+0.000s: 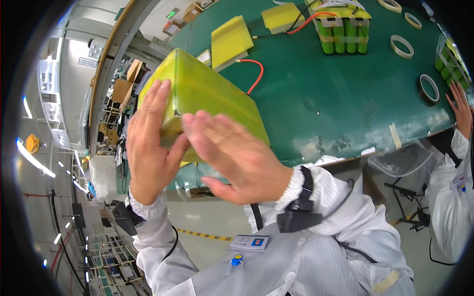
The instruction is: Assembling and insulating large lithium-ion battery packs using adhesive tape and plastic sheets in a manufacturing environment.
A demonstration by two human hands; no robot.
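On the near edge of the green bench (pixel 321 108) sits the big block I am working on, a battery pack wrapped in yellow-green film (pixel 207 93), lying tilted in view with one corner toward me. My left hand (pixel 150 148) lies flat against its near end face, fingers straight and together, pressing rather than gripping; nothing is closed in it. My right hand (pixel 232 158) hovers open in front of the same face, palm spread, fingers loosely extended and a little blurred, holding nothing, and I cannot tell whether it actually touches the film. As I judge it, the wrap already covers the top and the sides I can see, smooth and without loose flaps, so the main covering looks done and what is left is smoothing the end down. Farther back, a bundle of green cells (pixel 343 32) with a yellow sheet on top stands unwrapped, red wires (pixel 254 74) trail across the mat, and two yellow sheets (pixel 231 39) lie flat. Several tape rolls (pixel 401 46) lie to the right, where another person's hand (pixel 461 108) rests at the bench edge.
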